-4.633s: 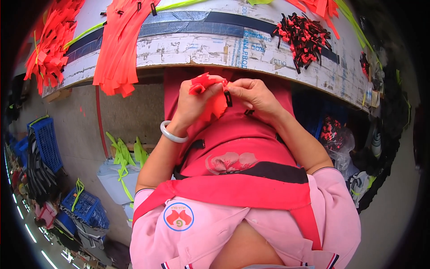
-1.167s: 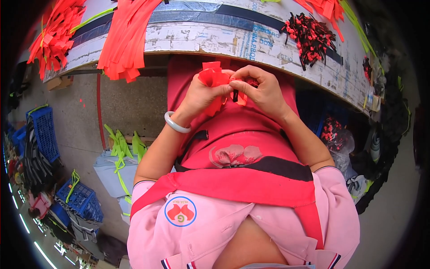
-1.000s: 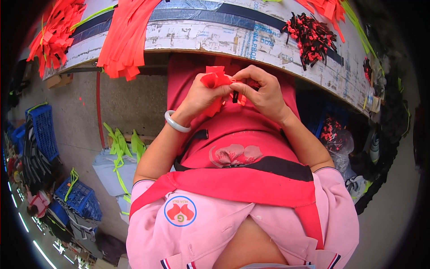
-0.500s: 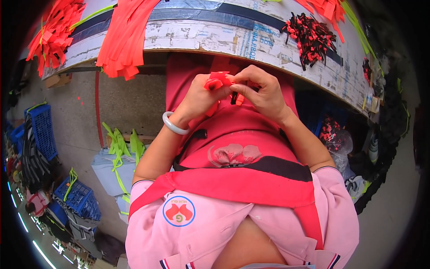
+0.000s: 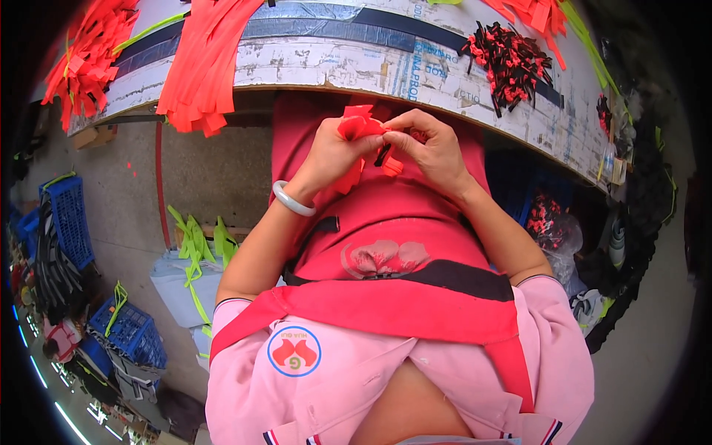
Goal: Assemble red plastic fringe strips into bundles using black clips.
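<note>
My left hand is closed on a bunch of red-orange fabric strips, whose ends stick up above its fingers and hang below. Close beside it, my right hand pinches the strips with thumb and forefinger. A short black piece dangles under the fingertips, next to a loose red-orange end. More red shows behind the right fingers, mostly hidden. Both hands are held over the red apron, just short of the table edge.
Long red-orange strips drape over the table edge at left, near another bundle. A pile of small black-and-red pieces lies at right. Blue crates and pale sheets with green ties stand on the floor.
The strips in my left hand are turned a little, their ends standing higher. The black piece and the loose end below have tilted. Both hands remain together in nearly the same place.
</note>
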`<state>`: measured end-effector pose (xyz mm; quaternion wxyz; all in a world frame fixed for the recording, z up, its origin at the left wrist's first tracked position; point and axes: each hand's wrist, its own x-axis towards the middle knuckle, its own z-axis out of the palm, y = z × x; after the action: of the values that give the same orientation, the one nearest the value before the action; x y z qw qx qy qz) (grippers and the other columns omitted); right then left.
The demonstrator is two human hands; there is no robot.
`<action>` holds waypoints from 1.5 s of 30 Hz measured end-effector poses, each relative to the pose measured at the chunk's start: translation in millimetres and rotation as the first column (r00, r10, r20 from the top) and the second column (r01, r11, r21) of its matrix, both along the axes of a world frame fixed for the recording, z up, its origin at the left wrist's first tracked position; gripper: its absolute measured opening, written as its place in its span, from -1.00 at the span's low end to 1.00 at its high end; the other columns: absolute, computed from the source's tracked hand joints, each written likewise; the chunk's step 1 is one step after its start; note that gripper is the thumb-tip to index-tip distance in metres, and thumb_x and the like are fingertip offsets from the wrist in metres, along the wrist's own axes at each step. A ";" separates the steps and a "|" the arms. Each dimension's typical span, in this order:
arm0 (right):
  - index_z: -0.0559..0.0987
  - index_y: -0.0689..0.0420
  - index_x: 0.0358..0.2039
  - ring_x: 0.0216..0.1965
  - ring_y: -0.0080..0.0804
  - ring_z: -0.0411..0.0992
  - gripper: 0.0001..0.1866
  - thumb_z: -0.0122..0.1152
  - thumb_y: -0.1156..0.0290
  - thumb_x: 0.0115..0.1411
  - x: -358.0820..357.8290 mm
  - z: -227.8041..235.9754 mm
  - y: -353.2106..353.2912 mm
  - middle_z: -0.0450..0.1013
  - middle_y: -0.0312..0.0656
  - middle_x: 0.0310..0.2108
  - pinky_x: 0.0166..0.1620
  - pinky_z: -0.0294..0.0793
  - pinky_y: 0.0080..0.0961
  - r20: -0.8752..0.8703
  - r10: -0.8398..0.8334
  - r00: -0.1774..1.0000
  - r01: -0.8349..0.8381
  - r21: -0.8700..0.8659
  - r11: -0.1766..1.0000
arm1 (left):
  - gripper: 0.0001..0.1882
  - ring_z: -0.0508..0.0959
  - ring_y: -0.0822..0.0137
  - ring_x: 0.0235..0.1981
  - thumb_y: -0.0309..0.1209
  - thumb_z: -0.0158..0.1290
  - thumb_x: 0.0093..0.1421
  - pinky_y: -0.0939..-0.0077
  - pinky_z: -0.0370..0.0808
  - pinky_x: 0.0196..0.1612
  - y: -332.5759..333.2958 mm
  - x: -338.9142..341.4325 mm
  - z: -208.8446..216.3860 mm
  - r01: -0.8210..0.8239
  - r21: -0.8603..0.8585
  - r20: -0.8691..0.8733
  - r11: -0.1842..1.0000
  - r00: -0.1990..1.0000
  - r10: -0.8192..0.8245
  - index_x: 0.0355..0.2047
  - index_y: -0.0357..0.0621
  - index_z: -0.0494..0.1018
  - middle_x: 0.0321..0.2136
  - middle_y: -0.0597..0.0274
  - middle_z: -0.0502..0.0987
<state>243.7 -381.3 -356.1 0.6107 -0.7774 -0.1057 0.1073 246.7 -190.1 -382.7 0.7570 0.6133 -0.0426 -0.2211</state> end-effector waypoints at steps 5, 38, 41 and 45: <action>0.54 0.27 -0.29 -0.32 -0.66 0.42 -0.88 0.14 0.48 0.26 3.1 -3.4 -0.4 0.51 -0.27 -0.36 -0.23 0.42 -0.66 -0.179 -0.072 0.981 0.085 0.061 0.995 | -0.90 0.54 0.46 -0.53 -0.50 0.11 0.20 0.60 0.50 -0.48 -14.6 1.5 -13.2 -0.145 -0.193 -0.356 0.970 0.932 0.069 -0.32 -0.31 0.49 -0.51 0.22 0.54; 0.51 0.24 -0.32 -0.44 -0.72 0.34 -0.84 0.15 0.39 0.28 24.0 -1.9 -15.7 0.39 -0.43 -0.51 -0.38 0.35 -0.72 -0.174 -0.014 0.985 0.020 0.033 0.999 | -0.84 0.46 0.55 -0.48 -0.43 0.04 0.26 0.65 0.38 -0.45 -30.9 6.6 -32.1 -0.245 -0.271 -0.253 0.931 0.951 0.177 -0.19 -0.23 0.48 -0.44 0.32 0.52; 0.52 0.26 -0.35 -0.43 -0.66 0.36 -0.86 0.18 0.43 0.23 8.0 5.4 -11.0 0.46 -0.28 -0.46 -0.33 0.38 -0.65 0.013 -0.043 0.999 0.043 0.013 0.999 | -0.86 0.45 0.54 -0.51 -0.44 0.02 0.28 0.66 0.39 -0.44 -26.2 -4.2 -12.5 -0.205 -0.242 -0.104 0.948 0.977 0.185 -0.21 -0.22 0.48 -0.49 0.35 0.50; 0.52 0.21 -0.33 -0.50 -0.36 0.40 -0.92 0.22 0.52 0.17 0.5 18.4 -5.1 0.41 -0.15 -0.50 -0.41 0.39 -0.54 0.380 0.046 0.924 0.004 -0.130 0.992 | -0.92 0.49 0.54 -0.44 -0.55 0.05 0.23 0.67 0.42 -0.34 -17.0 -7.3 3.6 -0.222 -0.048 0.111 0.974 0.968 0.226 -0.31 -0.31 0.52 -0.45 0.30 0.54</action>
<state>244.1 -386.5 -337.7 0.5261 -0.8198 -0.2238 -0.0329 239.4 -207.1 -379.0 0.7842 0.6125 -0.0207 -0.0977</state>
